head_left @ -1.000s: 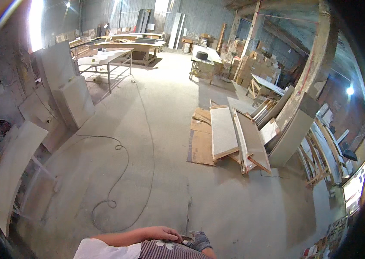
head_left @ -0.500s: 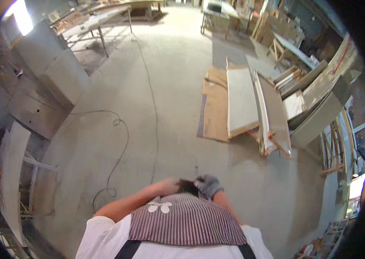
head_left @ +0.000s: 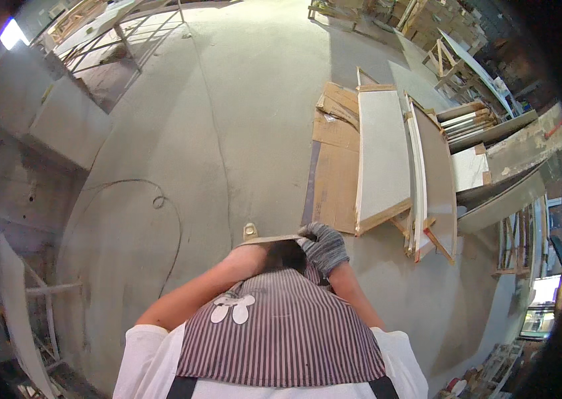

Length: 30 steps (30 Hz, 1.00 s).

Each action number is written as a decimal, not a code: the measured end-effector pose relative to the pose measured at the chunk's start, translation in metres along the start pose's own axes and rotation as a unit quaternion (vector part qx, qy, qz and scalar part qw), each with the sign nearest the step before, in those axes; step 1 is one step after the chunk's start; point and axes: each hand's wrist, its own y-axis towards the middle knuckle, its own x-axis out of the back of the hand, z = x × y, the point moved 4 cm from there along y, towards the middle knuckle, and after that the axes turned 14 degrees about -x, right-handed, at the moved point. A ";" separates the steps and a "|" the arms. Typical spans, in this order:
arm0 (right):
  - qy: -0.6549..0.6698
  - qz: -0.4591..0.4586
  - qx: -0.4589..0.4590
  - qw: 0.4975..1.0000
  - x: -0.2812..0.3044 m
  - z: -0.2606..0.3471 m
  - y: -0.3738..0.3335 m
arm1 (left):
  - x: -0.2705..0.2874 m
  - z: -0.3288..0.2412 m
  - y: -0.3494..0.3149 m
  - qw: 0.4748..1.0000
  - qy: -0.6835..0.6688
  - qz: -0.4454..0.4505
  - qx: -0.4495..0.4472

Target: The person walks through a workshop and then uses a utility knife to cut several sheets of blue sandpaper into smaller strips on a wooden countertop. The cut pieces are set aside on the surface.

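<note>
I'm on the feed from far off, and the grey floor (head_left: pixel 161 126) fills most of my view. Out at two o'clock a long pale panel (head_left: pixel 384 156) lies at a slant, and just to its left is a flattened cardboard sheet (head_left: pixel 335 179). Down at six o'clock, the striped apron (head_left: pixel 281 332) spreads wide, two pale patches on its left side.

Now in to the hands, at the apron's upper edge. The right hand (head_left: pixel 325 251), in a grey knit glove, sits toward five o'clock with its fingers bent in close, closed over one end of a tan strip (head_left: pixel 276 239). The left hand (head_left: pixel 249 261) is bare, just past six toward seven o'clock; its fingers run out of sight behind the strip and I can't tell whether they're wide or closed.

The strip itself is right at six o'clock, just below centre, bridging the two hands. Under it, between them, there's a dark patch (head_left: pixel 285 255); hollow or cloth, I can't make out. My read: light, fairly stiff along that edge, softer below, not fragile. The knit should grip it well; bare skin may slide a little. Best hold is a pinch at each end of the strip, leaving the sagging middle alone.

Smallest of all, at seven o'clock beside the strip's left end, a little pale fitting (head_left: pixel 250 231) with a yellowish centre pokes up.
</note>
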 end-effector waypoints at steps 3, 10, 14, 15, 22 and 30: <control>-0.036 -0.036 0.021 0.998 0.024 0.039 0.075 | 0.050 0.049 0.055 0.985 -0.009 -0.070 -0.159; -0.015 -0.037 0.005 0.999 0.051 0.093 0.226 | 0.185 0.074 0.155 0.988 -0.036 0.043 -0.145; -0.003 -0.026 0.032 0.999 0.066 0.126 0.337 | 0.263 0.105 0.214 0.988 -0.082 -0.005 -0.129; 0.001 -0.016 0.038 0.999 0.072 0.135 0.367 | 0.284 0.113 0.230 0.990 -0.088 0.000 -0.112; -0.001 0.040 0.106 0.994 0.121 0.213 0.550 | 0.405 0.173 0.358 0.994 -0.058 -0.089 -0.034; -0.030 0.052 0.082 0.995 0.153 0.273 0.714 | 0.477 0.306 0.521 0.993 -0.077 -0.088 -0.035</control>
